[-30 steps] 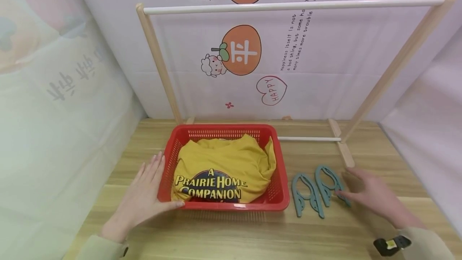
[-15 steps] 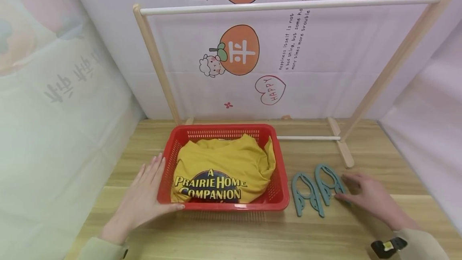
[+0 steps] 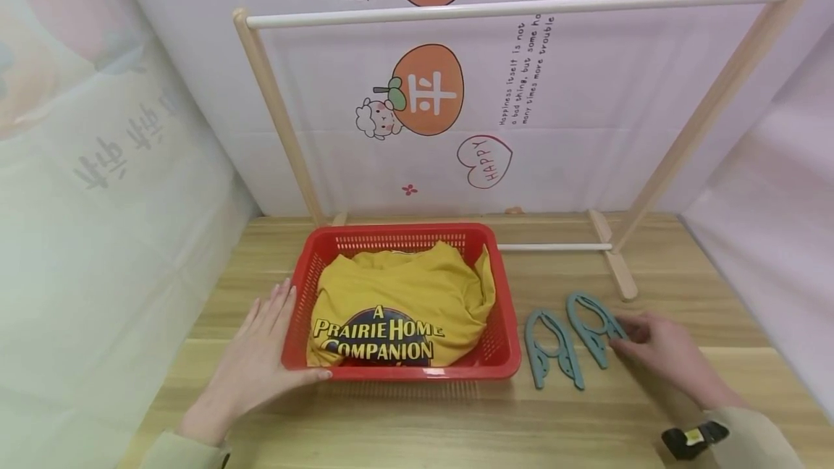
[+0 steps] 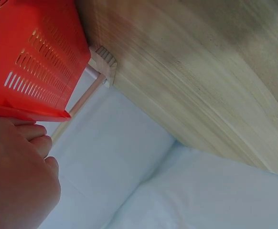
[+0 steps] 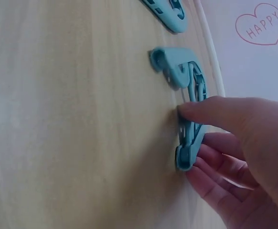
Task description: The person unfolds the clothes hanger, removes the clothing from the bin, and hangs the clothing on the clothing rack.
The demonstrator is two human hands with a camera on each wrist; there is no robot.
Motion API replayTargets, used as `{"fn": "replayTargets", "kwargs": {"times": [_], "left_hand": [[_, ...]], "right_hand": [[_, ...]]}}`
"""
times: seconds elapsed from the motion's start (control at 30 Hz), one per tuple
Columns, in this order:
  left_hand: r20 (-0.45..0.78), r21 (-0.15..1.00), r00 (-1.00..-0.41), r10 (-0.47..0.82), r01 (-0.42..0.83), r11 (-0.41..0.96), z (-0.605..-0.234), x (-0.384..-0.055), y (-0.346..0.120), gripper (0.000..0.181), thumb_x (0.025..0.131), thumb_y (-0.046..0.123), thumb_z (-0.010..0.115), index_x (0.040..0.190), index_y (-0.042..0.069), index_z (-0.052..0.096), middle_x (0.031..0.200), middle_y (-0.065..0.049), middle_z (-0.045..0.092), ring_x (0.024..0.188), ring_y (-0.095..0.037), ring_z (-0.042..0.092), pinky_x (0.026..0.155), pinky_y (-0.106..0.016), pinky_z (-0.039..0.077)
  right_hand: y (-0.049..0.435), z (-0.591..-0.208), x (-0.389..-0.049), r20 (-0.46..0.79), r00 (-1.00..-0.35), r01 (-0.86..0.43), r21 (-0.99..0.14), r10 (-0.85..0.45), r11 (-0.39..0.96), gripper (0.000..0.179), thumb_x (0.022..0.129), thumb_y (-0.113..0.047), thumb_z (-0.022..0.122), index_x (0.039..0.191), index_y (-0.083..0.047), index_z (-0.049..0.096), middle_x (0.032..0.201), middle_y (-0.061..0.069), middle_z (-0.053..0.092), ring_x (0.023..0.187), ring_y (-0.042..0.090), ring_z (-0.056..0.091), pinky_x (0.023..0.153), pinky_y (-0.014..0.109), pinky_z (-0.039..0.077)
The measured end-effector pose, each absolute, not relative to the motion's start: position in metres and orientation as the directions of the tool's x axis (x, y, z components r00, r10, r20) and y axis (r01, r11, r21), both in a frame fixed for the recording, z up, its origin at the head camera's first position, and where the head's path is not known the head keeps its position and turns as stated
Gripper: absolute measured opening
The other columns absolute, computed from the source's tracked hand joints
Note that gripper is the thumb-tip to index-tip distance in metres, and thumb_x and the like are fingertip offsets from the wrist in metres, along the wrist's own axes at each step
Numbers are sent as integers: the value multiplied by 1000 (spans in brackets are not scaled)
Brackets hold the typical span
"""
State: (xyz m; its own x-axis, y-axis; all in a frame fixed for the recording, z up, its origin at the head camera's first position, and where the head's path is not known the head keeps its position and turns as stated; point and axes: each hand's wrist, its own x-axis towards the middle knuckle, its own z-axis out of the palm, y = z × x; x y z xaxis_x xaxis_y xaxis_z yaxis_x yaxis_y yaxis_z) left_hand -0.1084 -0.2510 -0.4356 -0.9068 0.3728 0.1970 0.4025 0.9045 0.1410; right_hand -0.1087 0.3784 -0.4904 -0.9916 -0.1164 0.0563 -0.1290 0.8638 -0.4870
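A red plastic basket (image 3: pixel 423 373) holds a bunched yellow T-shirt (image 3: pixel 404 284) with printed lettering. My left hand (image 3: pixel 250 360) rests on the basket's left side, fingers straight along it and thumb on the front rim. To the basket's right lie two teal folding hangers; the nearer one to the basket (image 3: pixel 538 370) is untouched. My right hand (image 3: pixel 674 360) pinches the right-hand hanger (image 5: pixel 175 56) by one arm, thumb on top and fingers beneath. In the right wrist view that hanger is tilted, its held arm raised from the wood.
Behind the basket stands a rack with a white top bar (image 3: pixel 508 10), wooden posts (image 3: pixel 710 103) and a low white rail (image 3: pixel 554 247). One rack foot (image 3: pixel 622 275) lies just beyond the hangers. Printed white cloth (image 3: pixel 313 93) surrounds the wooden table (image 3: pixel 365 433).
My right hand has closed its thumb and fingers on the right-hand hanger, which has turned and tilted slightly. My left hand keeps its place on the basket. The head view has shifted a little.
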Motion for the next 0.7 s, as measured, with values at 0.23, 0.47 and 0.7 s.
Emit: {"fn": "replayTargets", "kwargs": {"times": [0.23,0.47,0.7], "left_hand": [[180,150,-911,370,398,905,-435,-108,-251,132,75,87,61,162,0,11,168,-16,6,154,-31,7,123,-38,-1],[187,141,-908,374,402,905,-435,-108,-251,133,74,88,61,161,0,13,167,-18,12,153,-33,12,123,-38,1],[201,146,-905,375,406,902,-435,-107,-250,133,73,87,62,161,-1,15,166,-22,18,152,-35,16,124,-39,3]], "right_hand": [[380,-483,-112,-30,-997,-43,-519,-68,853,52,82,-25,86,118,9,68,95,17,73,84,33,71,72,52,59],[381,-474,-118,-80,-996,8,-455,-32,890,56,77,-35,88,109,8,72,86,7,74,77,22,67,73,52,55],[380,-474,-116,-62,-998,18,-458,-12,889,52,74,-34,90,104,7,74,85,6,73,73,18,64,70,47,54]]}}
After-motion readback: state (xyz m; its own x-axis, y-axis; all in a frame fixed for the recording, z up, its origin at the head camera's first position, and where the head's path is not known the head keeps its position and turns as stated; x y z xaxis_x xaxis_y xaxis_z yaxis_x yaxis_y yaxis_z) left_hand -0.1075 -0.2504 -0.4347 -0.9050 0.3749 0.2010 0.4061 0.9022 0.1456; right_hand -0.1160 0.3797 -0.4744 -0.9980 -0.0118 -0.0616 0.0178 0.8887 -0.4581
